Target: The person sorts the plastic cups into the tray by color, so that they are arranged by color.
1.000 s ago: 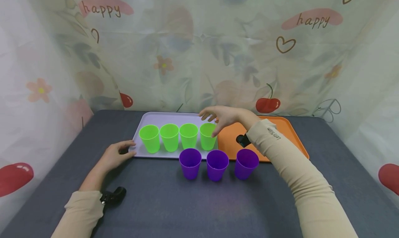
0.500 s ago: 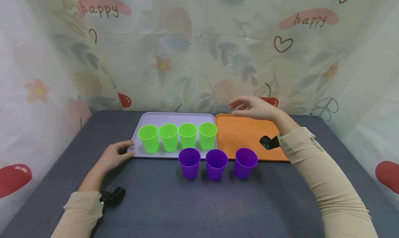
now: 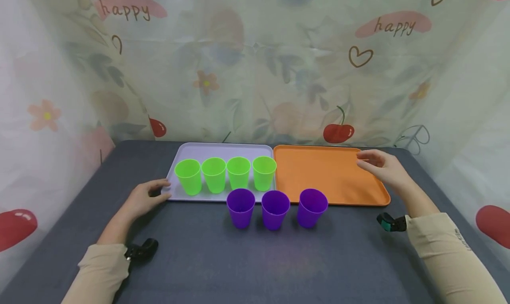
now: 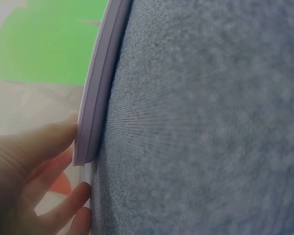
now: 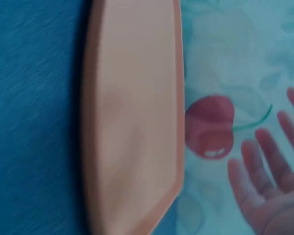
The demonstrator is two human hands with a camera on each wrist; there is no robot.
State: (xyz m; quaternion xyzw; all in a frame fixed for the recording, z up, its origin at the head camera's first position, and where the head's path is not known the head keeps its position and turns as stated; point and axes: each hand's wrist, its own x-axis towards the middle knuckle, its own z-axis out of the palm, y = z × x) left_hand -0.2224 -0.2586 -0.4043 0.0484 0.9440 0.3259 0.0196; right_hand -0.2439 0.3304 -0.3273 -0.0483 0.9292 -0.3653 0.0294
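My left hand (image 3: 145, 198) rests at the near left corner of the lilac tray (image 3: 223, 149), fingertips and thumb touching its rim. In the left wrist view the thumb (image 4: 49, 139) lies against the tray rim (image 4: 95, 98), with the other fingers relaxed beside it. My right hand (image 3: 382, 166) hovers over the right end of the orange tray (image 3: 314, 171), holding nothing. Its fingers (image 5: 259, 159) are spread and loose in the right wrist view. Several bright green cups (image 3: 264, 173) stand upright in a row on the lilac tray.
Three purple cups (image 3: 241, 209) (image 3: 275, 211) (image 3: 312, 209) stand upright in front of the trays on the dark grey table (image 3: 239, 259). The two trays lie side by side. A patterned curtain (image 3: 255, 74) hangs behind the table.
My right hand has moved from above the rightmost green cup across the orange tray to its right end. The left hand stays at the lilac tray's corner. The cups have not moved.
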